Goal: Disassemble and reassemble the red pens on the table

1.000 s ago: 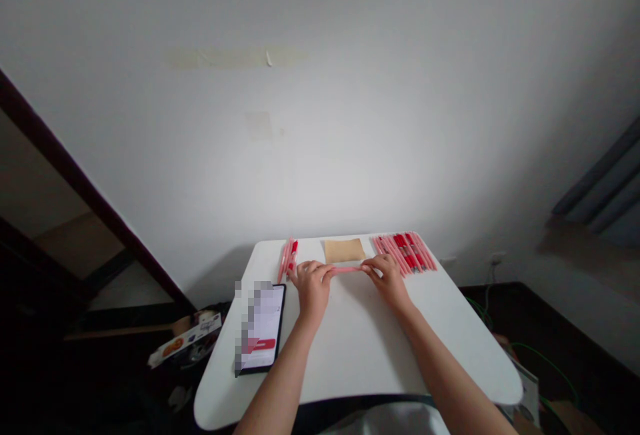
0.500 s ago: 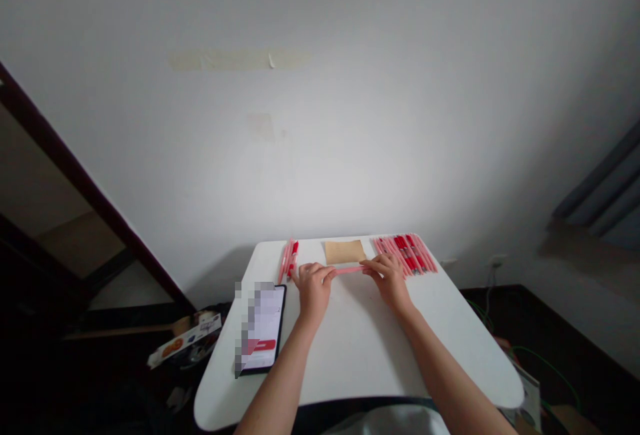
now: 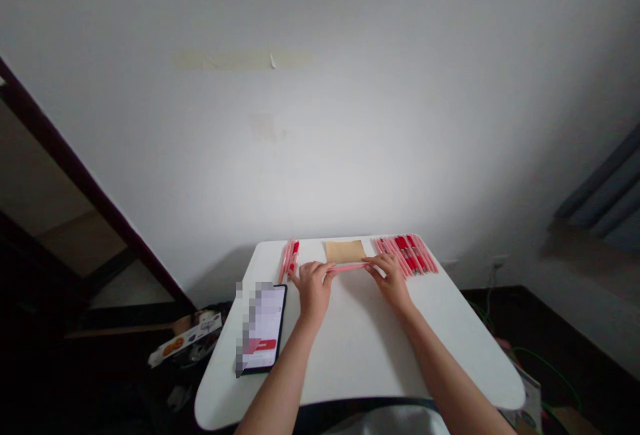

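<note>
Between my hands a slim pink pen (image 3: 349, 267) lies crosswise, just above or on the white table (image 3: 360, 355). My left hand (image 3: 314, 285) pinches its left end between thumb and fingers. The right end sits in the fingertips of my right hand (image 3: 389, 280). Beyond the pen is a tan piece of paper (image 3: 346, 251). A row of pink and red pens (image 3: 407, 255) lies beside my right hand, partly covered by it. To the left of my left hand is a smaller group of pink and red pens (image 3: 290, 258).
A phone (image 3: 265, 328) with a lit, partly blurred screen lies on the table's left side, near my left forearm. The wall (image 3: 320, 122) rises behind the table's far edge. On the floor at left are a box (image 3: 185, 340) and clutter; a green cable (image 3: 545, 358) runs at right.
The pen has barely shifted, its right end a touch higher. Both hands keep their grip, and the view has moved very slightly.
</note>
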The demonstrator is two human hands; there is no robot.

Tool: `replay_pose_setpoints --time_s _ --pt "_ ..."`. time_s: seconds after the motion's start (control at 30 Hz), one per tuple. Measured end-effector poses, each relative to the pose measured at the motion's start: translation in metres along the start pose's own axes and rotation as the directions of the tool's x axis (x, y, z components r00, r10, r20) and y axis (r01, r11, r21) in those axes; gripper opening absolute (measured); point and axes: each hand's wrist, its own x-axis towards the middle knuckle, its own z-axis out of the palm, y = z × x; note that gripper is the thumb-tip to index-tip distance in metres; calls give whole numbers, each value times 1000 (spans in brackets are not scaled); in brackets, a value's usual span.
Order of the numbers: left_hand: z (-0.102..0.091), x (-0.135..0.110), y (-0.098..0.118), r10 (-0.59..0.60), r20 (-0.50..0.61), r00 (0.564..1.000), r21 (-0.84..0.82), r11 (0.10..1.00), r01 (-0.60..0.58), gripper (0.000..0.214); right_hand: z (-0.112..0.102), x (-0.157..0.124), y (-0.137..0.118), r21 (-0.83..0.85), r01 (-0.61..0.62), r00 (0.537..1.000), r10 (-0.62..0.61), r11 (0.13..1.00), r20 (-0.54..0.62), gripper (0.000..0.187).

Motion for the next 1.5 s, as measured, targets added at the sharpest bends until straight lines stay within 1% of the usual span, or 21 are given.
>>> replay_pose_setpoints --time_s 0.23,0.43,0.5,0.57,0.63,0.67,0.7,0.73,0.83,0.9,1.0,1.1,1.17,1.33,1.5 --pt "1 0 0 -72 10 997 29 997 71 17 -2 2 6 59 -29 996 33 998 -78 26" --pt "4 -1 -1 -61 27 998 37 998 60 10 -2 3 6 146 -71 993 83 987 -82 21" --pt "5 -1 -1 -61 36 998 36 998 59 8 -1 4 6 197 -97 990 115 976 -82 20" --pt "5 -1 -1 -62 37 997 32 998 61 8 0 4 6 296 -154 979 186 943 -84 23" --pt "4 -1 -1 -65 30 997 26 998 64 8 1 4 6 450 -233 954 293 862 -68 39" --pt "4 -1 -1 -65 26 998 24 998 65 8 2 4 5 527 -275 937 347 804 -41 47" --pt "4 -1 -1 -64 22 998 22 998 64 8 2 4 4 589 -314 921 389 745 -1 50" --pt "4 -1 -1 -62 19 998 19 998 61 8 3 3 2 634 -350 908 416 689 49 47" --pt "4 -1 0 -49 18 999 11 999 49 7 4 2 -4 712 -438 874 447 549 192 28" --pt "4 -1 2 -31 20 999 4 1000 31 6 4 2 -10 783 -459 852 458 420 254 28" --pt "2 -1 4 12 23 1000 -12 1000 -12 6 4 2 -16 843 -471 834 444 260 328 27" --pt "2 -1 6 38 38 999 -36 999 -37 7 2 3 -20 862 -493 806 435 117 402 25" --pt "3 -3 7 46 47 998 -48 998 -44 7 2 4 -22 864 -500 794 430 59 430 25" --pt "5 -4 6 55 83 995 -59 997 -50 10 0 5 -22 875 -485 782 446 -2 435 26" --pt "6 -5 5 27 125 992 -13 1000 -26 16 -3 7 -17 894 -437 770 472 -99 429 29"
